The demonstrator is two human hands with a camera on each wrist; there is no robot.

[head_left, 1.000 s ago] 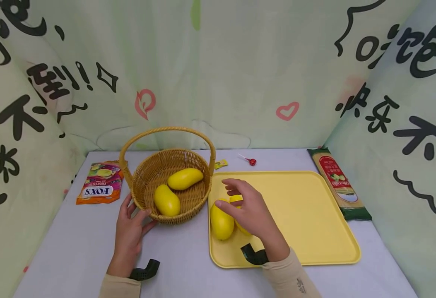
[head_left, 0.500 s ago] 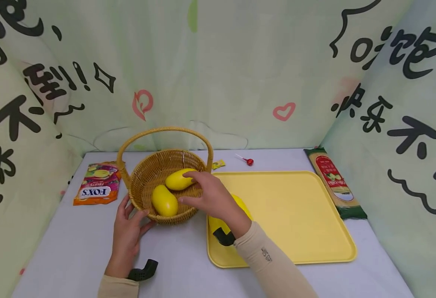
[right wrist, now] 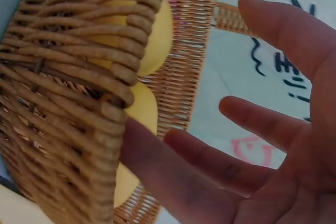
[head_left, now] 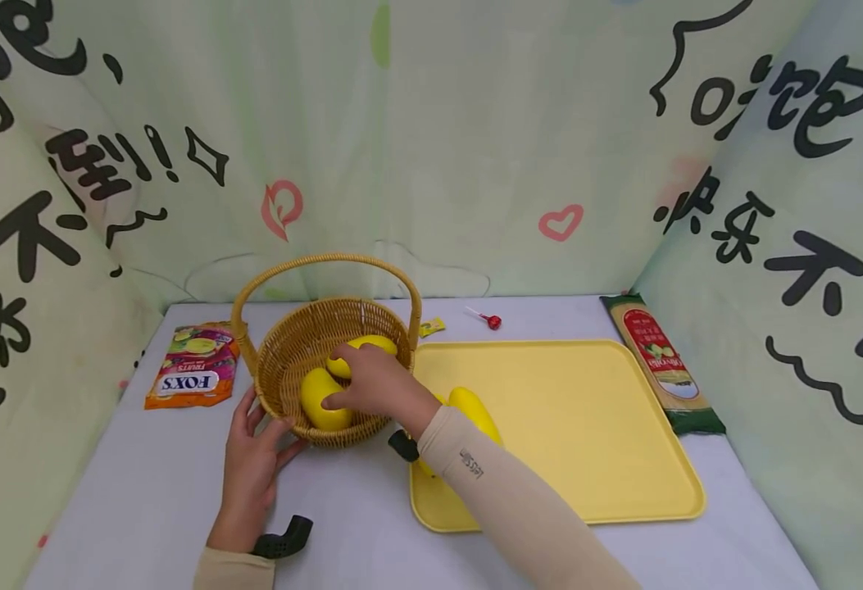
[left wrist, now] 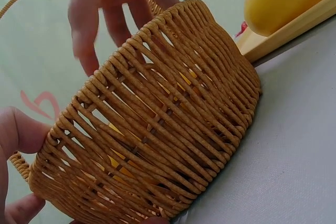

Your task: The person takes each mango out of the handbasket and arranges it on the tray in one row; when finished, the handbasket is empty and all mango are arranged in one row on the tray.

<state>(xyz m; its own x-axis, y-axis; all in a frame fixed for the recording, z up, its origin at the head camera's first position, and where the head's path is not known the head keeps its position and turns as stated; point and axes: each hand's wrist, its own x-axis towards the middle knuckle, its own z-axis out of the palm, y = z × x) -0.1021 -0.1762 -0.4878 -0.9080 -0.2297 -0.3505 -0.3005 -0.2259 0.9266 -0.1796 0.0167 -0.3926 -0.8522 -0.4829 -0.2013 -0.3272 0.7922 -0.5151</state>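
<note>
My left hand [head_left: 252,471] grips the near left rim of a wicker basket [head_left: 291,348], thumb at the rim in the left wrist view. Two yellow mangoes lie inside: a front mango [head_left: 320,393] and a back mango [head_left: 374,342], partly covered by my right hand [head_left: 383,383]. That hand reaches over the basket's right side, its fingers spread above the fruit. In the right wrist view the fingers stand apart with nothing pinched between them; one fingertip is hidden behind the wicker rim. Another mango [head_left: 475,410] rests on the yellow tray, with one more largely hidden by the right forearm.
The yellow tray [head_left: 586,434] occupies the table's right half. A Foxs candy bag [head_left: 193,365] lies left of the basket. Behind are a small yellow packet [head_left: 432,326] and a red lollipop [head_left: 493,321]. A green-and-red food bag [head_left: 663,360] lies along the right edge.
My right hand has moved left from above the tray mangoes to over the basket, then lower toward the fruit in it. The left hand stays on the basket rim.
</note>
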